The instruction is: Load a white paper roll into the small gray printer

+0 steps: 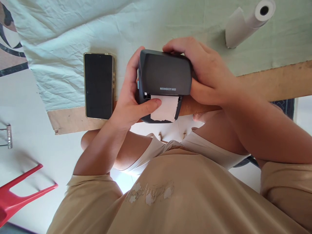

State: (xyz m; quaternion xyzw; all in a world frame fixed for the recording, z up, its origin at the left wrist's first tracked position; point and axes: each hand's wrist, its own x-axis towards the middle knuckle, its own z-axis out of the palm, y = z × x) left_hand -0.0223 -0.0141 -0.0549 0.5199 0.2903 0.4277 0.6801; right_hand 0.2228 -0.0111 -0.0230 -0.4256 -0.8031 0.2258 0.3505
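Note:
A dark label printer (167,71) marked NIIMBOT is held between my two hands at the table's front edge. White label paper (164,109) with a torn edge sticks out of its front slot. My left hand (134,97) wraps the printer's left side, its thumb lying on the paper. Around the right side and back corner curls my right hand (207,71), with some of its fingers hidden behind the printer. Just left of my left hand, a phone (98,86) with a dark screen lies face up.
A roll of white paper (243,27) with a loose end lies at the back right of the table. Pale green cloth (65,29) covers the table, leaving a bare wooden edge (70,118) in front. A red plastic stool (17,191) is on the floor at lower left.

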